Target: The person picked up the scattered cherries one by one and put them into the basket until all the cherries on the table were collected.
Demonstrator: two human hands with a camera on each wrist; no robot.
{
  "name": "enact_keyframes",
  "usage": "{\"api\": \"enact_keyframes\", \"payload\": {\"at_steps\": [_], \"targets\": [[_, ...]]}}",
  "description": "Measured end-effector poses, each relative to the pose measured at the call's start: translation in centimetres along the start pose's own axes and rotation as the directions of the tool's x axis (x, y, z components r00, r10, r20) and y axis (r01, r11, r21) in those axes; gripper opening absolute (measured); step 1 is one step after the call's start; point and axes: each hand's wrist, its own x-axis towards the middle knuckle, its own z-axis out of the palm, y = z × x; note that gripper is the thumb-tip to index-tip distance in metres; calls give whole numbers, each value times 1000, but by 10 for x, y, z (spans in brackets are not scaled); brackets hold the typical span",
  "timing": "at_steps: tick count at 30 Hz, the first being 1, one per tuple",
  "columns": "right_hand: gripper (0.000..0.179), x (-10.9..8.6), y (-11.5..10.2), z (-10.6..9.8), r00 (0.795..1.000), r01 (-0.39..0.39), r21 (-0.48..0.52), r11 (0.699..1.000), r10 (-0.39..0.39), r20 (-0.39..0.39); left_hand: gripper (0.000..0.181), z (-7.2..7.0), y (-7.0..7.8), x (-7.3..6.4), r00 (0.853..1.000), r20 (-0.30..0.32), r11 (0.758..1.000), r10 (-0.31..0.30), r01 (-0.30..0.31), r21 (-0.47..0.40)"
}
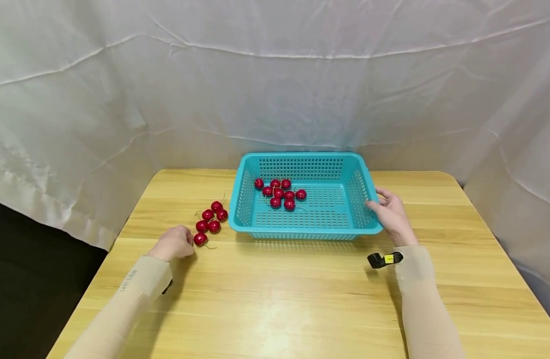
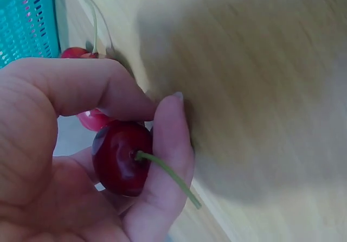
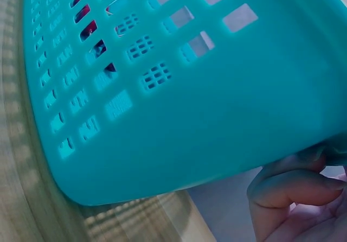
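My left hand (image 1: 173,243) is low over the table, left of several loose cherries (image 1: 214,227). In the left wrist view its curled fingers and thumb hold a dark red cherry (image 2: 122,160) with a green stem; the head view hides this one behind the hand. My right hand (image 1: 391,214) grips the right rim of a turquoise plastic basket (image 1: 306,231), its thumb over the edge. Seen from the right wrist, bent fingers (image 3: 295,190) are at the rim below the basket's perforated wall. Several more cherries (image 1: 278,193) lie in the basket's left half.
The basket stands on a light wooden table (image 1: 275,289), near its back edge. A pale cloth curtain (image 1: 275,99) hangs behind and around the table. A small black camera (image 1: 377,260) is strapped to the right wrist.
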Motion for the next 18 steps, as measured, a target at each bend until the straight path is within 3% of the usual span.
{"api": "enact_keyframes", "payload": {"at_steps": [2, 12, 18], "targets": [[63, -1, 0, 0, 1000, 3, -31, 1000, -3, 7, 16, -1, -1, 0, 1000, 1, 1000, 3, -3, 2], [64, 0, -1, 0, 1000, 1, 1, 1000, -1, 12, 14, -3, -5, 1, 1000, 16, 1000, 13, -13, 15], [64, -1, -1, 0, 1000, -4, -33, 999, 5, 11, 16, -8, -4, 3, 999, 20, 999, 49, -49, 2]]}}
